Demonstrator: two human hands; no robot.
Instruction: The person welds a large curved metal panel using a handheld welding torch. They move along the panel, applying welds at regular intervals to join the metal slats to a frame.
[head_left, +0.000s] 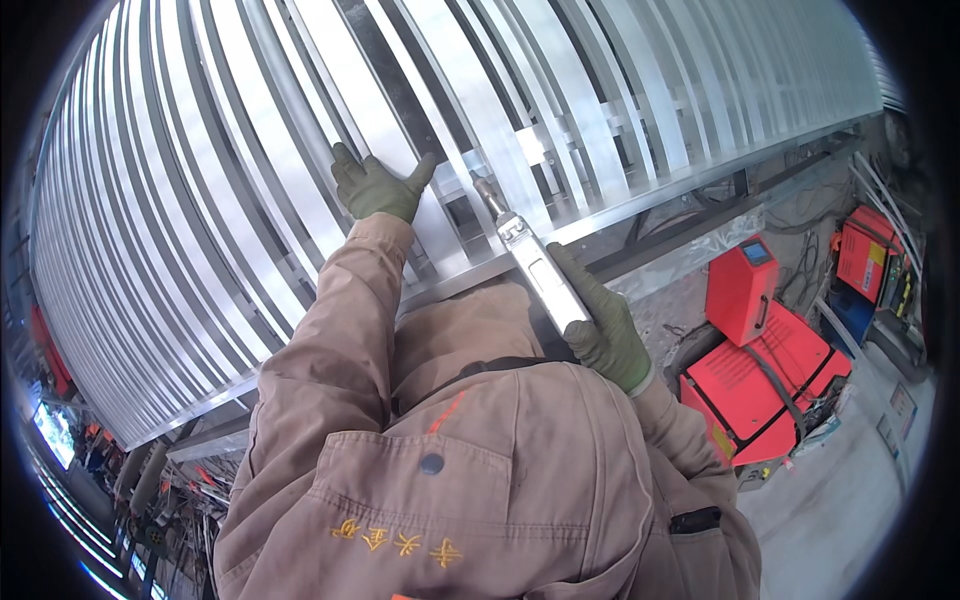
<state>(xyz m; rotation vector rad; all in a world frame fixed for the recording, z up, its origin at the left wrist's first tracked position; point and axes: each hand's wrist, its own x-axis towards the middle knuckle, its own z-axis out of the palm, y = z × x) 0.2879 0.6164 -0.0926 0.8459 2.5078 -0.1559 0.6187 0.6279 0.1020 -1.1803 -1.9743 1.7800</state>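
Note:
My left hand (384,190), in a green glove, rests with its fingers spread on the bright metal slats of a large slatted panel (232,200). My right hand (610,332), gloved the same way, is wrapped round the rear of a silver handheld welding gun (538,268). The gun is tilted, its narrow nozzle directed up and left at the slats near the panel's near rail (585,222). In this view I cannot tell whether the nozzle tip touches the metal.
On the right a red box-shaped machine (740,290) with a small screen stands beside a red strapped case (775,385). Farther right is another red unit (866,250). Loose cables lie behind them. A dark frame beam (690,228) runs below the panel; clutter fills the lower left.

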